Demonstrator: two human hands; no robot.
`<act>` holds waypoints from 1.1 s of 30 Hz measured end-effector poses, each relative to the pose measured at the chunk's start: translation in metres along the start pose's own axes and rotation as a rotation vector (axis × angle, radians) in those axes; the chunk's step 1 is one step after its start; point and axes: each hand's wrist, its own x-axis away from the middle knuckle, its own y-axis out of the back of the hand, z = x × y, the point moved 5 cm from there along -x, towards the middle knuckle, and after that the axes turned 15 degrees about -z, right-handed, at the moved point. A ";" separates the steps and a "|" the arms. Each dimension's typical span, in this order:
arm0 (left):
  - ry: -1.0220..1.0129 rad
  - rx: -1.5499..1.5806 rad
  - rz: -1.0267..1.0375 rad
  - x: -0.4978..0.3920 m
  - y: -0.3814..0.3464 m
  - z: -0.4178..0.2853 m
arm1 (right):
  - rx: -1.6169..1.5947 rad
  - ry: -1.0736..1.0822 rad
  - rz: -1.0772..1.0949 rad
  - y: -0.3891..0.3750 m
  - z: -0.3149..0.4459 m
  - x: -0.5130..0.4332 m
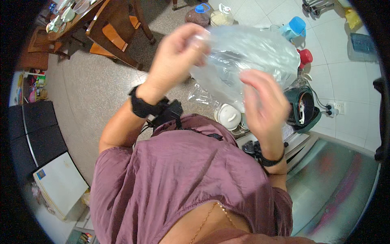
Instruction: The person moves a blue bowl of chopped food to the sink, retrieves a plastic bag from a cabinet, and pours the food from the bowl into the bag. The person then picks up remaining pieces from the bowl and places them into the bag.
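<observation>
A clear plastic bag (249, 48) is spread out before me, crinkled and shiny. My left hand (182, 52) pinches its left edge between thumb and fingers. Over the bag's near right part is my right hand (268, 103), fingers bent and blurred by motion. Whether its fingertips grip the film cannot be made out. More thin clear plastic (202, 94) hangs below the bag. Just beneath it shows a white rounded lid with a handle (229, 117). The bag hides much of the surface behind it.
To the right stand a dark green appliance with an open lid (303, 106) and a wall socket with plugs (335, 108). Beyond the bag are a red cap (305, 58), a blue-lidded jug (294, 29) and two large containers (221, 16). A wooden chair (117, 33) stands at far left.
</observation>
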 end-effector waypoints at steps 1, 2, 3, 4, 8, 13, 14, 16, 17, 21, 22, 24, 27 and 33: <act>-0.013 0.024 0.091 0.007 -0.014 0.005 | 0.000 -0.157 0.077 -0.026 -0.023 0.009; -0.175 -0.146 0.142 0.014 -0.028 0.005 | -0.087 -0.219 0.098 -0.060 -0.057 0.020; -0.399 -0.198 0.278 0.025 -0.044 0.001 | -0.247 -0.334 0.165 -0.086 -0.088 0.028; -0.489 -0.160 0.444 0.041 -0.059 0.001 | -0.396 -0.460 0.221 -0.108 -0.118 0.040; -0.343 -0.263 1.025 0.084 -0.080 0.024 | -1.411 -1.142 0.031 -0.121 -0.185 0.068; -0.084 -0.165 0.710 0.067 -0.028 0.039 | -1.890 -1.012 -0.032 -0.054 -0.149 0.036; 0.103 -0.133 0.618 0.062 -0.014 0.047 | -2.012 -0.951 0.011 -0.045 -0.137 0.032; 0.272 -0.123 0.268 0.047 0.013 0.058 | -2.035 -0.866 0.081 -0.033 -0.121 0.030; 0.217 -0.041 0.168 0.040 0.019 0.056 | -2.065 -0.807 0.123 -0.029 -0.115 0.033; 0.143 0.146 -0.035 0.023 0.027 0.047 | -1.975 -0.679 0.287 -0.018 -0.103 0.053; 0.142 0.200 -0.040 0.020 0.025 0.044 | -1.945 -0.661 0.302 -0.015 -0.102 0.056; 0.172 0.190 -0.014 0.017 0.020 0.041 | -1.827 -0.523 0.364 -0.008 -0.097 0.060; 0.207 0.191 0.039 0.017 0.018 0.036 | -1.710 -0.367 0.464 -0.002 -0.087 0.063; 0.421 0.489 0.141 0.027 0.021 0.033 | -1.895 -1.329 0.008 0.003 -0.106 0.091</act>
